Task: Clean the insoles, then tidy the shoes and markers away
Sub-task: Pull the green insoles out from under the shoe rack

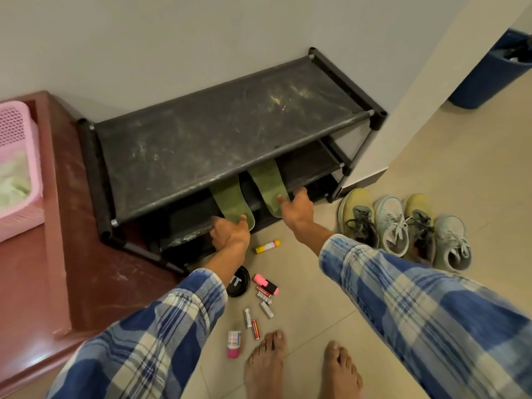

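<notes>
Two green insoles lie on the middle shelf of a black shoe rack, their heels sticking out past the front rail. My left hand holds the heel of the left insole, thumb on top. My right hand touches the heel of the right insole with extended fingers. Two pairs of sneakers stand on the floor at the right: yellow-green ones and pale grey ones. A yellow marker and a pink highlighter lie on the tiles.
Several batteries, a black round lid and a small pink-white item lie on the floor near my bare feet. A pink basket sits on a red-brown ledge at left. A blue bin stands far right.
</notes>
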